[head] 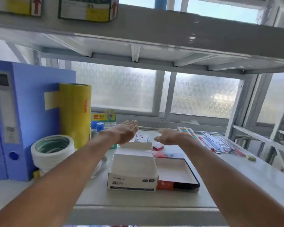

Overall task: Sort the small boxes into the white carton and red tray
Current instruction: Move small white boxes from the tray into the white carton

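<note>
An open white carton (132,173) with black print sits mid-shelf. The red tray (175,171) with a dark rim lies against its right side. A small red and white box (158,146) rests just beyond them, and several small white boxes (142,138) lie farther back, partly hidden. My left hand (125,131) is stretched flat above the carton's far flap, fingers extended, holding nothing. My right hand (170,136) hovers over the small red box with fingers loosely curved and apart, holding nothing.
Blue binders (15,115), a yellow roll (75,114) and white tape rolls (52,149) crowd the left. Blue-capped bottles (97,126) stand behind. A colourful strip (187,131) and packets of pens (220,143) lie at the right. A shelf (138,33) hangs overhead.
</note>
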